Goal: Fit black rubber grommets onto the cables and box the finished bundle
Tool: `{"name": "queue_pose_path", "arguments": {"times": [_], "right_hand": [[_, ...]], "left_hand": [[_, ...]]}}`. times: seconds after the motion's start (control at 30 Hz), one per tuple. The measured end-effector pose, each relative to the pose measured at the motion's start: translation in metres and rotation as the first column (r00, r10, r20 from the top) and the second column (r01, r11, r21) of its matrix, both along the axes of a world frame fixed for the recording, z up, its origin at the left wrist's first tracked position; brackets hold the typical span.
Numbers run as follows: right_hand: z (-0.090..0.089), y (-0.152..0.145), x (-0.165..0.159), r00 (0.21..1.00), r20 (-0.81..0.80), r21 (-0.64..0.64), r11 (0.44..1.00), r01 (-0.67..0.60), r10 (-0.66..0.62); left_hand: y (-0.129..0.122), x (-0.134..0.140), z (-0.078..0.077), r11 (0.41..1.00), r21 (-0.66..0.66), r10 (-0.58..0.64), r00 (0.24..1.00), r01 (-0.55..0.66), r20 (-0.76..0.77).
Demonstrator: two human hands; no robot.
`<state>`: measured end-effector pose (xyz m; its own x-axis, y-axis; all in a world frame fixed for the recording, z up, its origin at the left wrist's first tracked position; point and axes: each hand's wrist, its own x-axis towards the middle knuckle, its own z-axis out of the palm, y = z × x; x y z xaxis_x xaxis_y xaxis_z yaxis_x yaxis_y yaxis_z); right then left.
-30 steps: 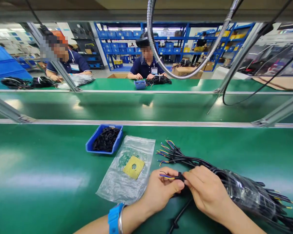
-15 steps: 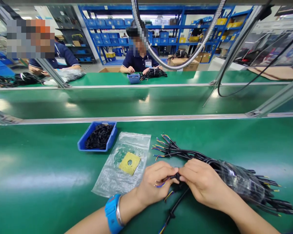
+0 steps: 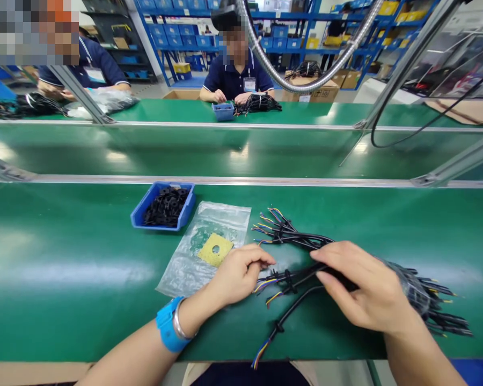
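Bare hands meet a spread of black cables at a green worktable, where the cables lie on the right side, their stripped ends fanning leftward in blue, yellow and reddish wires. The right hand arches over the cables with thumb and fingers parted, dark cable running between them; how firmly it touches them is impossible to tell. The left hand, fingers loosely curled and its gap narrow, hovers just left of the wire ends and overlaps the edge of a clear plastic bag; whether anything sits in its fingers cannot be made out. A blue watch and a silver bangle circle the left wrist. One cable angles toward the table's near edge, a black fitting around it close to its coloured wires, while clear wrap encloses the bundle beyond the right hand. On the bag lies a yellow square with a round hole, and behind it to the left stands a blue bin filled with small black pieces. Across the way, a co-worker in a navy shirt sits behind a small blue tray and a tied black bundle, beneath a looping metal conduit.
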<state>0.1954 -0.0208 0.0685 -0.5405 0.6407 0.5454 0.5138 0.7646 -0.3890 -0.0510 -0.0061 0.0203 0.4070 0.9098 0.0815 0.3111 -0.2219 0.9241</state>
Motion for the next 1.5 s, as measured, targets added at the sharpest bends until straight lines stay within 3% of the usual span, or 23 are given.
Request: {"name": "queue_pose_path", "arguments": {"times": [0.13, 0.2, 0.37, 0.47, 0.53, 0.57, 0.63, 0.7, 0.73, 0.87, 1.07, 1.3, 1.4, 1.5], "right_hand": [[0.006, -0.002, 0.016, 0.992, -0.034, 0.039, 0.992, 0.124, -0.122], [0.007, -0.005, 0.021, 0.989, -0.001, 0.035, 0.988, 0.15, -0.15], [0.001, -0.01, 0.039, 0.94, 0.226, 0.012, 0.965, 0.261, -0.257], [-0.007, -0.01, 0.052, 0.831, 0.444, 0.036, 0.933, 0.357, -0.335], [-0.011, -0.009, 0.057, 0.752, 0.559, 0.045, 0.918, 0.393, -0.349], [-0.012, -0.008, 0.057, 0.723, 0.6, 0.037, 0.914, 0.404, -0.344], [-0.013, -0.007, 0.057, 0.693, 0.644, 0.006, 0.909, 0.417, -0.322], [-0.012, -0.006, 0.056, 0.687, 0.651, 0.0, 0.906, 0.424, -0.322], [-0.011, -0.006, 0.055, 0.687, 0.649, 0.006, 0.905, 0.425, -0.326], [-0.011, -0.005, 0.054, 0.682, 0.648, 0.028, 0.905, 0.424, -0.339], [-0.014, -0.006, 0.055, 0.686, 0.645, 0.025, 0.907, 0.421, -0.336], [-0.015, -0.007, 0.056, 0.695, 0.633, 0.018, 0.903, 0.429, -0.342], [-0.013, -0.005, 0.056, 0.679, 0.645, 0.007, 0.891, 0.454, -0.351], [-0.007, 0.002, 0.061, 0.687, 0.656, -0.097, 0.868, 0.487, -0.313]], "left_hand": [[0.001, 0.001, -0.002, 0.966, -0.258, 0.026, 0.987, 0.016, 0.157], [0.0, 0.001, 0.002, 0.971, -0.238, -0.003, 0.992, 0.033, 0.126], [-0.009, 0.001, 0.014, 0.989, -0.002, -0.146, 0.98, 0.148, -0.138], [-0.014, 0.006, 0.013, 0.972, -0.028, -0.234, 0.96, 0.233, -0.154], [-0.014, 0.011, 0.008, 0.958, -0.17, -0.244, 0.968, 0.233, -0.05], [-0.013, 0.013, 0.006, 0.927, -0.302, -0.219, 0.974, 0.224, 0.051], [-0.011, 0.016, 0.002, 0.774, -0.594, -0.062, 0.96, 0.219, 0.273], [-0.009, 0.017, 0.001, 0.595, -0.767, 0.144, 0.906, 0.241, 0.397], [-0.008, 0.017, 0.001, 0.538, -0.805, 0.218, 0.881, 0.25, 0.419], [-0.007, 0.014, 0.002, 0.454, -0.848, 0.322, 0.837, 0.272, 0.441], [-0.007, 0.012, -0.002, 0.432, -0.836, 0.337, 0.798, 0.339, 0.499], [-0.006, 0.013, 0.0, 0.388, -0.879, 0.355, 0.835, 0.278, 0.421], [-0.005, 0.013, -0.002, 0.417, -0.862, 0.333, 0.834, 0.288, 0.44], [-0.003, 0.012, -0.006, 0.46, -0.83, 0.316, 0.815, 0.316, 0.486]]}}
